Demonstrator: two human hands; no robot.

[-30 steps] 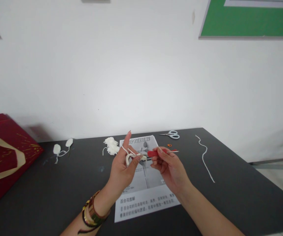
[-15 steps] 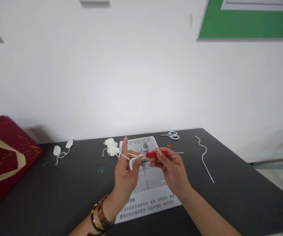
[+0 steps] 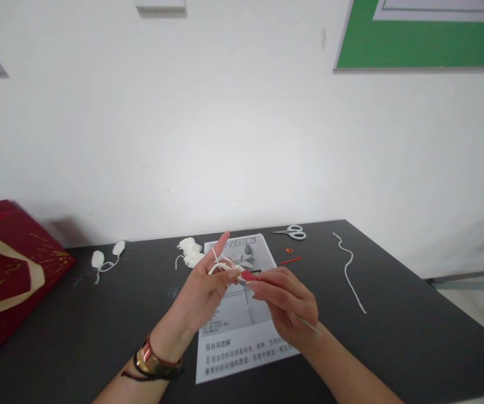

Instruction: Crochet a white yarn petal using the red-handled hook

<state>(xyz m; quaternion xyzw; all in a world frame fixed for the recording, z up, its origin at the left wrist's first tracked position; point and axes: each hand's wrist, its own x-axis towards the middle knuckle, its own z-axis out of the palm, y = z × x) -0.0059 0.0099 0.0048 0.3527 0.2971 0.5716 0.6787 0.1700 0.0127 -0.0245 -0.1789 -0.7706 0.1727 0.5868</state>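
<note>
Between thumb and fingers, my left hand (image 3: pixel 208 286) pinches a small piece of white crochet work (image 3: pixel 229 270), its index finger raised with yarn passing over it. My right hand (image 3: pixel 288 300) grips a crochet hook (image 3: pixel 249 275) by its red handle, most of which the fingers cover. The hook's tip meets the white work at my left fingertips; how it sits in the stitches is hidden. From the left hand, yarn leads toward a loose white yarn bundle (image 3: pixel 190 252). Under both hands lies a printed pattern sheet (image 3: pixel 250 336).
Light-blue-handled scissors (image 3: pixel 296 232), an orange stitch marker (image 3: pixel 289 251) and a red needle (image 3: pixel 290 261) lie behind the right hand. A loose yarn strand (image 3: pixel 348 275) is farther right. Two white crocheted pieces (image 3: pixel 97 259) and a dark red gift bag (image 3: pixel 14 280) are on the left.
My right hand has turned and dropped slightly, so the hook's shaft now points down toward the wrist. My left hand has tilted to the right, and the red needle has come into full view.
</note>
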